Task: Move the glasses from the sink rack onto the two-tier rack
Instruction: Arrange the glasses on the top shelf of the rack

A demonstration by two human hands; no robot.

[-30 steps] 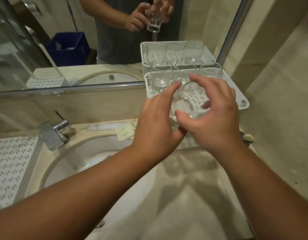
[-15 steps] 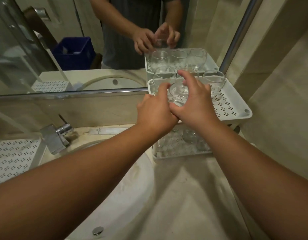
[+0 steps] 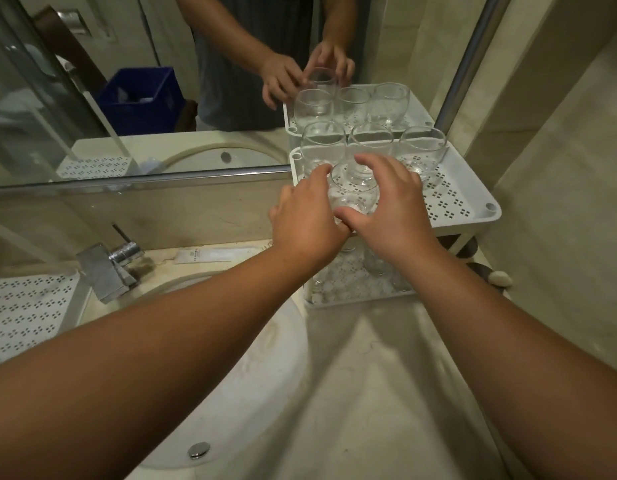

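The lower body of the clear round glass (image 3: 352, 192) gripped between both hands is covered by the left hand (image 3: 305, 225) and the right hand (image 3: 391, 209), so whether its base touches the white perforated top tray of the two-tier rack (image 3: 473, 209) cannot be told. Below the grip, the rack's lower tray (image 3: 348, 299) is largely hidden by the wrists; the clear glasses (image 3: 378, 261) on it are dim and their number is unclear. Well left of the grip, the white perforated sink rack (image 3: 26, 306) is cut off by the frame edge. Both forearms run out of the frame.
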